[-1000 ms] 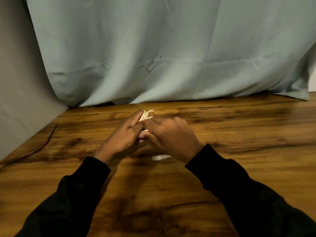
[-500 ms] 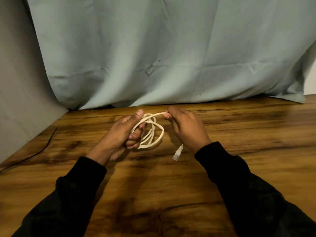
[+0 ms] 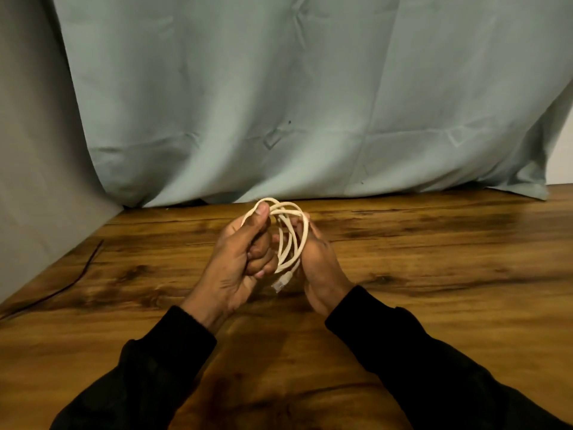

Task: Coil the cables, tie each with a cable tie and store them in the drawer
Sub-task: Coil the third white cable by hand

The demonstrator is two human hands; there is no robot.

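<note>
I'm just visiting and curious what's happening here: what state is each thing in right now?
white cable: wound into loose loops, held above the table, no tie visible on it
cable plug: free end, hanging below the loops
left hand: grips the loops, thumb on top
right hand: holds the loops' other side
thin black wire: lying loose, uncoiled, on the wooden table

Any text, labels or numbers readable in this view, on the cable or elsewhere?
None. The coiled cream-white cable held in both hands shows no print, its clear plug is too blurred to read, and the grey-green cloth backdrop and brown wooden table are unmarked.
</note>
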